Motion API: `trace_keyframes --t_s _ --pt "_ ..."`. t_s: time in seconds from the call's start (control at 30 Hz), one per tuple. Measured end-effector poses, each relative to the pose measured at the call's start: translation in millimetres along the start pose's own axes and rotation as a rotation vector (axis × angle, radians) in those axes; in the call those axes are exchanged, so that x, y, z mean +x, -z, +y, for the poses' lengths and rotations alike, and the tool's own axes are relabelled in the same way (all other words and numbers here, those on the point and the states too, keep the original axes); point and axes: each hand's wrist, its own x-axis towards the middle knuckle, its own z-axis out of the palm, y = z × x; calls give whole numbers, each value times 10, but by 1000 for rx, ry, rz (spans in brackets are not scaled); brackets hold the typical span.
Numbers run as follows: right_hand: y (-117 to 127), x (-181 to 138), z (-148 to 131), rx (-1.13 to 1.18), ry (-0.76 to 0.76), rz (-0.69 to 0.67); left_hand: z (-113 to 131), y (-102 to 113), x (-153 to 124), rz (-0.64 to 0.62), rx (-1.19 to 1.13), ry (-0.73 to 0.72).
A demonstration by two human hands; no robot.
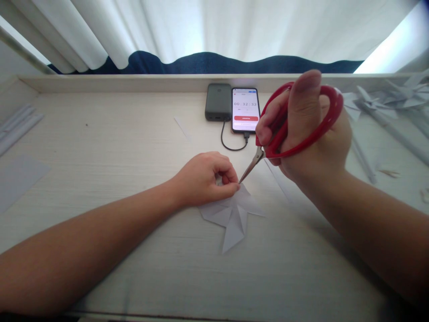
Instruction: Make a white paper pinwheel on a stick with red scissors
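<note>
The left hand (214, 179) lies on the desk (150, 281), thumb and forefinger pinched together at the upper part of a folded paper pinwheel (234, 219). This thin, matte white paper rests on the pale, finely grained surface in the middle, its creased flaps fanning into sharp points towards the near edge.

The right hand (308, 120) grips the scissors (279, 129), thumb and fingers wrapped through the glossy red loops. Their slim metal blades slant down to a tip at the left fingertips; whether the tip pierces the paper cannot be told.

Beyond, a dark grey, round-cornered power bank (217, 102) sits beside a flat, lit smartphone (246, 109), joined to it by a curved black cable (229, 148). At far right lie finished-looking pinwheels (372, 103) with pointed paper blades and slender tubular sticks (398, 136). At left are rolled paper tubes (16, 127) and a smooth, flat sheet (22, 181). Softly pleated white curtains (234, 31) hang behind.
</note>
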Motion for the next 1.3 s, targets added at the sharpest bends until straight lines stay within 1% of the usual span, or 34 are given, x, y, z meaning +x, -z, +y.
trace_keyframes --t_s 0.1,0.23,0.3,0.57,0.7,0.83,0.97,1.0,1.03,1.13,1.2,1.23,1.3 --pt "11 0 -25 -29 -12 9 6 2 -2 -5 5 -2" --pt "31 -3 -51 -60 -44 -33 14 0 -3 -6 1 -6" --pt "35 -5 -60 -68 -54 -32 16 -1 -3 -2 5 -6" --pt "-19 -3 -36 -132 -15 33 22 11 1 -7 -4 -16" --pt "-39 -4 3 -108 58 105 23 7 4 -8 -3 -19" --pt "11 -10 -10 -97 12 29 20 11 4 -7 -7 -17" --pt "30 -8 -38 -90 10 19 15 22 -4 -13 -28 -13" --pt "12 -6 -40 -92 12 34 14 23 -6 -12 -31 -15" --pt "-14 -4 -40 -96 18 78 13 22 -8 -12 -31 -19" --pt "-108 2 -32 -103 64 284 10 16 -11 -16 -18 -28" --pt "-136 5 -28 -122 105 361 9 11 -14 -14 -17 -24" --pt "-127 6 -31 -146 124 360 7 10 -15 -10 -20 -21" --pt "-59 9 -53 -221 153 297 3 9 -20 -5 -25 -19"
